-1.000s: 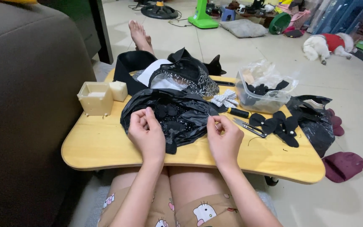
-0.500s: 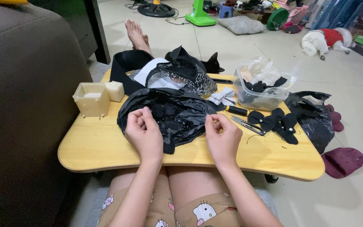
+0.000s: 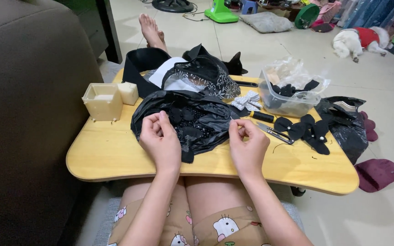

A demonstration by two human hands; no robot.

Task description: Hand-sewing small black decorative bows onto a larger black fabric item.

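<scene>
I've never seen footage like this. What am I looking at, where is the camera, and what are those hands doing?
There is no machine here: these are a person's own two bare hands, filmed by a camera worn on the head and looking down over the lap. The person sits on the floor at a low wooden table. The left hand rests on a black plastic bag full of small black pieces. The right hand pinches something too small to make out. Beside them lie black bows, a white bow, a clear plastic tub and a cream box. A white dog lies on the floor behind.
</scene>
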